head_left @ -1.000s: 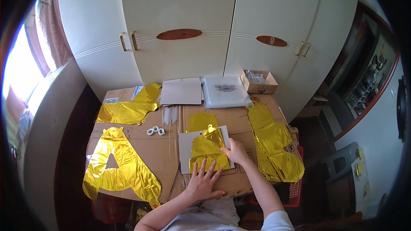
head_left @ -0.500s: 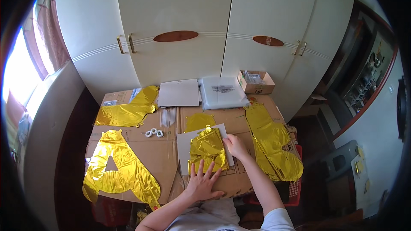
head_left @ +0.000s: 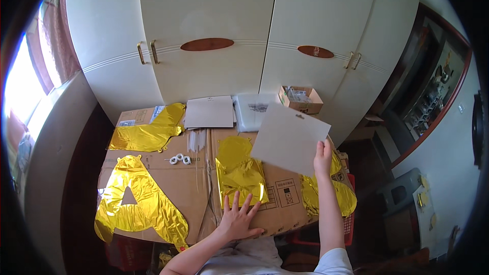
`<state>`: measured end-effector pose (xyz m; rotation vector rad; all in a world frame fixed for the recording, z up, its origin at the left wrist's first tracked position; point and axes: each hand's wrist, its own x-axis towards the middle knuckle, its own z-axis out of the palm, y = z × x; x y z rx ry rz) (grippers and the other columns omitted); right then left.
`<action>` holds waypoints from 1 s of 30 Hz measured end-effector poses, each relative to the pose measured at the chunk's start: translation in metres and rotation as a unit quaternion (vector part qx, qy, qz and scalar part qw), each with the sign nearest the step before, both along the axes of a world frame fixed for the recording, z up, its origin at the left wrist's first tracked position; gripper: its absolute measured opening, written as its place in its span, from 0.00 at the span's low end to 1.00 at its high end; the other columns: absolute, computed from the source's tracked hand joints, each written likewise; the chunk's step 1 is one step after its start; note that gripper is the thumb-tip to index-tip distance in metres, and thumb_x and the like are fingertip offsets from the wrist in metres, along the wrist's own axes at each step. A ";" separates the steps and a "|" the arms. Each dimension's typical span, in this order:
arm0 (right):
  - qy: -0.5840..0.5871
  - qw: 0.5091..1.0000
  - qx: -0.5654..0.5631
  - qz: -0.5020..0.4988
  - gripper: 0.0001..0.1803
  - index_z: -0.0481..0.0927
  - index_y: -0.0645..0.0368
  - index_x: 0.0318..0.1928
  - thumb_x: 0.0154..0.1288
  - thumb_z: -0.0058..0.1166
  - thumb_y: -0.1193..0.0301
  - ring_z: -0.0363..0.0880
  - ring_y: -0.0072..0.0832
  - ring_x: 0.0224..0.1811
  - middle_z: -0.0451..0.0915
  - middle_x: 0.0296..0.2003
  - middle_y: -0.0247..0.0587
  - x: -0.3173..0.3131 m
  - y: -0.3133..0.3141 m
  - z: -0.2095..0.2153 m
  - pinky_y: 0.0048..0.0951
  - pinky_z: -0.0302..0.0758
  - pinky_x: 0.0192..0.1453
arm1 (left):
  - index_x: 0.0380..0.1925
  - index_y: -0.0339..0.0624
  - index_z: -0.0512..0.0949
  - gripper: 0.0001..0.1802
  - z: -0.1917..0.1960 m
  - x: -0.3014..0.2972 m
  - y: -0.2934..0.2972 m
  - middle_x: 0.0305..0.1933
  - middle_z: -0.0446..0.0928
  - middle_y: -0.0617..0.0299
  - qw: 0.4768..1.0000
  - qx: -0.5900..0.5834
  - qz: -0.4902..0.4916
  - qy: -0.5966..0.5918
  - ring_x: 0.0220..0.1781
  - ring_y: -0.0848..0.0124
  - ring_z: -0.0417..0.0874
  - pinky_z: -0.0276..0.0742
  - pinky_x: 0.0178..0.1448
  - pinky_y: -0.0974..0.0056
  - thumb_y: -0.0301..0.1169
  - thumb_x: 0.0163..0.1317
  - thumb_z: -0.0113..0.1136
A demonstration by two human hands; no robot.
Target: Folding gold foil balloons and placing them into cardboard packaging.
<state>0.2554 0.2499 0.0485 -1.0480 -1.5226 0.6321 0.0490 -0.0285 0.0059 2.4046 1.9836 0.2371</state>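
With fingers spread, my left hand [head_left: 238, 221] presses on the near edge of a folded gold foil balloon [head_left: 241, 179], whose rounded far part lies flat on the cardboard. My right hand [head_left: 322, 159] grips the right edge of a grey-white card sheet [head_left: 290, 140] with a small hanger slot near its top. The card is raised and tilted over the right side of the table, covering part of another gold foil balloon [head_left: 326, 198]. A flat A-shaped gold foil balloon [head_left: 158, 203] lies on the left.
The cardboard table cover [head_left: 183, 178] also bears a gold balloon [head_left: 145, 135] at the far left, stacked cards [head_left: 209, 112], clear bags [head_left: 245, 117], thin white straws [head_left: 196, 140], small white rolls [head_left: 180, 159] and a small carton [head_left: 301, 99]. White cabinets [head_left: 214, 10] stand behind; a red basket [head_left: 348, 224] sits below the right edge.
My right hand has lifted the card off the folded balloon and swung it up to the right. My left hand stays on the balloon, which now lies directly on the cardboard.
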 end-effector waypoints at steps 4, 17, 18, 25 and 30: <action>-0.120 0.988 -0.089 0.031 0.14 0.71 0.64 0.53 0.76 0.43 0.66 0.80 0.44 0.46 0.81 0.43 0.51 0.002 -0.040 -0.008 0.38 0.73 0.49 | 0.71 0.55 0.62 0.51 -0.001 0.000 0.001 0.74 0.57 0.47 1.000 0.009 0.002 -0.002 0.74 0.33 0.53 0.43 0.68 0.22 0.75 0.53 0.46; -0.350 0.912 0.101 -0.187 0.31 0.61 0.60 0.68 0.66 0.53 0.72 0.72 0.51 0.60 0.71 0.58 0.57 0.007 -0.049 -0.056 0.48 0.67 0.65 | 0.70 0.56 0.63 0.51 0.000 -0.001 -0.001 0.75 0.57 0.48 1.000 0.004 0.008 -0.006 0.74 0.34 0.53 0.42 0.69 0.23 0.75 0.53 0.47; -0.359 0.913 0.149 -0.125 0.28 0.66 0.60 0.64 0.64 0.54 0.73 0.71 0.51 0.59 0.72 0.56 0.56 0.002 -0.062 -0.045 0.49 0.66 0.65 | 0.71 0.56 0.63 0.51 0.000 -0.001 0.000 0.75 0.57 0.48 1.000 0.004 0.008 -0.005 0.74 0.34 0.53 0.42 0.69 0.23 0.75 0.53 0.47; -0.384 0.835 0.230 0.320 0.18 0.80 0.63 0.51 0.64 0.58 0.66 0.78 0.36 0.57 0.80 0.53 0.43 -0.041 -0.158 -0.024 0.45 0.69 0.66 | 0.71 0.56 0.63 0.52 0.001 0.000 0.001 0.76 0.56 0.48 1.000 -0.026 0.009 0.013 0.75 0.34 0.51 0.40 0.70 0.23 0.75 0.52 0.47; -0.460 0.808 0.215 0.300 0.25 0.75 0.64 0.59 0.70 0.51 0.59 0.73 0.37 0.65 0.77 0.59 0.47 -0.026 -0.168 -0.054 0.46 0.63 0.72 | 0.72 0.56 0.62 0.52 0.000 0.000 0.002 0.76 0.56 0.48 1.000 -0.021 0.008 -0.001 0.75 0.34 0.50 0.39 0.70 0.23 0.75 0.52 0.47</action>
